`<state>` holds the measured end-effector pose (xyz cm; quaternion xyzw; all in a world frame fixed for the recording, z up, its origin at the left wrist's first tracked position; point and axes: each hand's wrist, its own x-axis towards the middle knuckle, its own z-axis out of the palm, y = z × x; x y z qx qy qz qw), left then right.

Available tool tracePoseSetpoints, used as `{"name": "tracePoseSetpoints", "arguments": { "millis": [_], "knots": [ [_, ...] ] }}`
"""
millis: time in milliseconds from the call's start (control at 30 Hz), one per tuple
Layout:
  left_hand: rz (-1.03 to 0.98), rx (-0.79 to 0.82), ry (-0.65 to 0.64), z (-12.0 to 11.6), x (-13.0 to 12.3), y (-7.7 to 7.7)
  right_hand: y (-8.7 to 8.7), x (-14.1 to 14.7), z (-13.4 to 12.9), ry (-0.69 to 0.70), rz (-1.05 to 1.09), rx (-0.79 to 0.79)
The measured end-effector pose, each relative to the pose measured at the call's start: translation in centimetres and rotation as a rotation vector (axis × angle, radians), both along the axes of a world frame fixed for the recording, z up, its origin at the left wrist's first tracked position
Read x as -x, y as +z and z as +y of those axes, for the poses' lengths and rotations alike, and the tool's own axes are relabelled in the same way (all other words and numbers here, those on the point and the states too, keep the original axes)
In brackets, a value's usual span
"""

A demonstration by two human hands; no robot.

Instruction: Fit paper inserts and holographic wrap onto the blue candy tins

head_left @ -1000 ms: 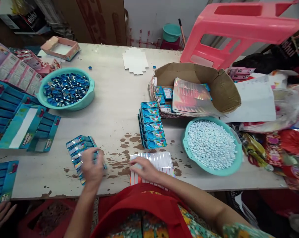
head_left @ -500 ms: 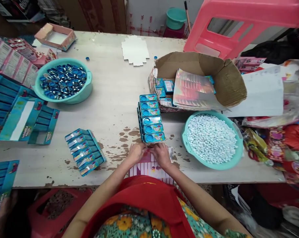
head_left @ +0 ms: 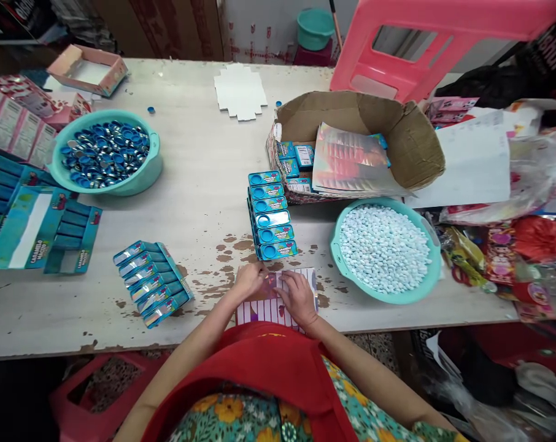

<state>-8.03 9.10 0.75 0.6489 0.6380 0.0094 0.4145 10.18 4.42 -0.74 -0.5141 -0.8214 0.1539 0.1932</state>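
Two bare hands are working over a shiny, striped sheet [head_left: 254, 314] at the near edge of a bench [head_left: 195, 159], just right of center. The sheet's strips are running near to far; a red apron [head_left: 245, 362] is covering its near end, leaving its full length and long axis uncertain. The left hand [head_left: 248, 280] is resting at the sheet's far left part, fingers drawn together, though whether it is gripping anything cannot be told. The right hand [head_left: 301, 301] is lying over the right part, loosely open, thumb apart from the fingers and apparently holding nothing.

Just beyond, blue "Caramelo Macizo" tins [head_left: 277, 234] are forming a row running near to far, each tin's long axis pointing left to right. Farther left, a second group of tins [head_left: 150, 287] is lying aslant, its row running from far left to near right.

The pale bench top is showing brown, peeling patches. Turquoise bowls are flanking the scene: one of blue caps [head_left: 105, 153] at far left, one of pale pieces [head_left: 383, 248] at right. Behind the latter, a cut-down carton [head_left: 416, 153] is sitting below a pink stool [head_left: 444, 18].
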Motion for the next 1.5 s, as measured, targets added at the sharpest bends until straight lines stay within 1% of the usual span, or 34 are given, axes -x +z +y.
{"name": "tracePoseSetpoints", "arguments": {
  "millis": [33,100,200,300,400,500,600,700,767,833,867,967,1033,1100,1167,1200,1233,1267,1300,1333,1367,1400,1433,1500],
  "knots": [
    [-0.011,0.001,0.002,0.0,0.0,-0.1,0.0,0.1,0.2,-0.003,-0.009,0.002],
    [-0.049,0.008,0.012,0.1,0.1,-0.1,-0.4,0.5,0.5,0.034,-0.047,-0.005],
    [-0.150,0.044,0.053,0.1,0.1,-0.1,-1.6,1.0,0.2,0.085,-0.092,-0.012],
    [-0.293,0.102,0.133,-0.1,0.3,-0.3,-2.8,1.1,-0.6,0.103,-0.101,-0.026],
    [-0.439,0.153,0.224,-0.3,0.3,-1.0,-3.5,1.1,-1.3,0.114,-0.127,-0.013],
    [-0.535,0.194,0.296,-0.3,0.4,-1.9,-3.5,1.2,-1.5,0.097,-0.169,0.058],
    [-0.599,0.260,0.382,-0.3,0.5,-2.8,-3.1,1.5,-1.4,0.079,-0.176,0.121],
    [-0.618,0.294,0.435,-0.4,0.5,-3.4,-2.4,1.3,-1.2,0.109,-0.132,0.120],
    [-0.617,0.297,0.444,-0.4,0.6,-3.5,-1.9,0.9,-1.1,0.122,-0.073,0.102],
    [-0.569,0.282,0.421,-0.2,0.7,-3.2,-1.2,0.5,-0.8,0.096,-0.001,0.084],
    [-0.518,0.261,0.385,0.0,0.7,-2.9,-0.8,0.2,-0.6,0.077,0.030,0.081],
    [-0.292,0.154,0.203,0.6,0.7,-2.1,0.8,-0.3,0.1,0.038,0.081,0.106],
    [-0.134,0.076,0.108,0.8,0.5,-1.7,2.2,-0.7,0.5,0.020,0.117,0.150],
    [-0.001,-0.005,0.072,0.5,0.3,-1.1,4.0,-1.0,0.8,-0.011,0.172,0.199],
    [0.048,-0.121,0.098,-0.2,0.3,-0.2,6.0,-1.4,1.1,-0.044,0.225,0.261],
    [0.012,-0.183,0.125,-0.7,0.3,0.5,7.0,-1.6,1.3,-0.058,0.245,0.298],
    [-0.073,-0.230,0.151,-1.3,0.2,1.4,8.0,-1.7,1.4,-0.065,0.264,0.338],
    [-0.200,-0.245,0.170,-1.8,0.2,2.4,9.0,-1.8,1.5,-0.070,0.286,0.379],
    [-0.351,-0.225,0.175,-2.4,0.1,3.5,9.9,-1.8,1.6,-0.077,0.310,0.417],
    [-0.501,-0.170,0.168,-2.9,-0.1,4.5,10.7,-1.8,1.7,-0.084,0.331,0.451],
    [-0.624,-0.100,0.168,-3.3,-0.4,5.4,11.4,-1.8,1.8,-0.093,0.346,0.479],
    [-0.704,-0.034,0.182,-3.6,-0.7,6.1,12.0,-1.6,1.9,-0.105,0.351,0.500],
    [-0.740,0.011,0.213,-3.8,-1.1,6.6,12.5,-1.5,2.0,-0.117,0.347,0.516],
    [-0.722,0.025,0.287,-3.9,-1.6,7.2,13.1,-1.1,2.2,-0.135,0.320,0.535]
  ]
}}
